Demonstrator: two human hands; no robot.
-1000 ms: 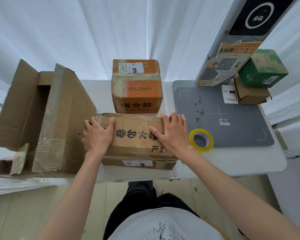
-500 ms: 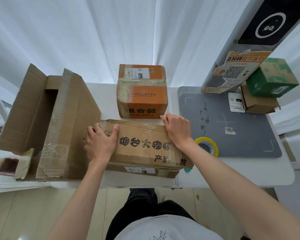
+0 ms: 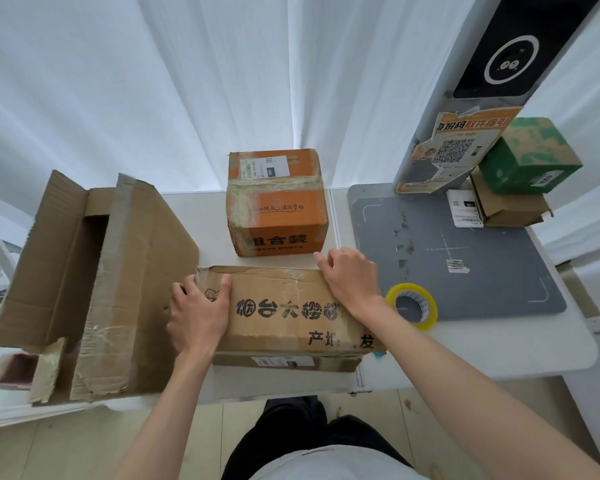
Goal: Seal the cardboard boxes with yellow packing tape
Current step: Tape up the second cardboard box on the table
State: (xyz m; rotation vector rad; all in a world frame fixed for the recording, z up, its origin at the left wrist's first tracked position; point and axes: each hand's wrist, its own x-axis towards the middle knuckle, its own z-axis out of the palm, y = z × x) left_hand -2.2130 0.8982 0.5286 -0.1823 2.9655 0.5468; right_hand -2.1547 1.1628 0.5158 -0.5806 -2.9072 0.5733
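Observation:
A flat brown cardboard box (image 3: 284, 313) with black printed characters lies at the near edge of the white table (image 3: 499, 344). My left hand (image 3: 198, 311) grips its left end, thumb on top and fingers round the side. My right hand (image 3: 352, 280) holds the box's far right corner, fingers curled over the back edge. A roll of yellow packing tape (image 3: 413, 305) lies flat on the table just right of my right wrist. Behind the brown box stands an orange box (image 3: 277, 202) with old tape across its top.
A large open cardboard box (image 3: 84, 271) lies on its side at the left. A grey mat (image 3: 465, 258) covers the table's right part. Green box (image 3: 530, 155) sits on a small brown box (image 3: 506, 206) at the far right beside a grey post (image 3: 465, 98).
My right hand slid from the box's top face to its far right corner and curled over the edge. The camera view shifted downward a little. My left hand stays on the left end.

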